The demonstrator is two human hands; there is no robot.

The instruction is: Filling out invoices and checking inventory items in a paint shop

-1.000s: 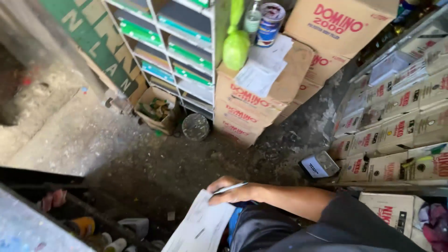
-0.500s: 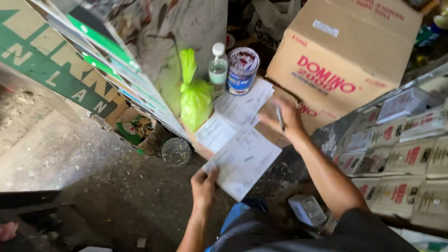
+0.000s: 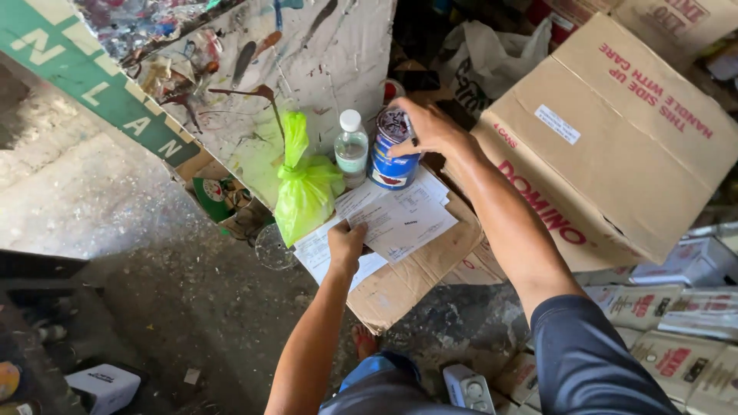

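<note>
Blue-and-white metal paint can [image 3: 394, 157] stands on a stack of loose white printed papers [image 3: 400, 219] atop a flattened brown cardboard box [image 3: 415, 273]; the right hand [image 3: 430, 127] curls over the can's lid and upper wall, fingers [image 3: 400, 148] wrapped round it; the left hand [image 3: 346, 240] lies flat, fingers pressed down on the near edge of the papers, gripping nothing. Just beside the can, to its left, stands a small clear plastic bottle with a white cap [image 3: 351, 154], and next to that a knotted lime-green plastic bag [image 3: 305, 188]; a large brown cardboard carton with red print [image 3: 615, 146] sits to the right, a paint-spattered white panel [image 3: 307, 54] behind, rough concrete floor [image 3: 115, 230] below. By the look of it, the can is being gripped while the sheets are pinned; any lift would call for a firm hold on the can and steady pressure on the papers, lest they slide off the box.
</note>
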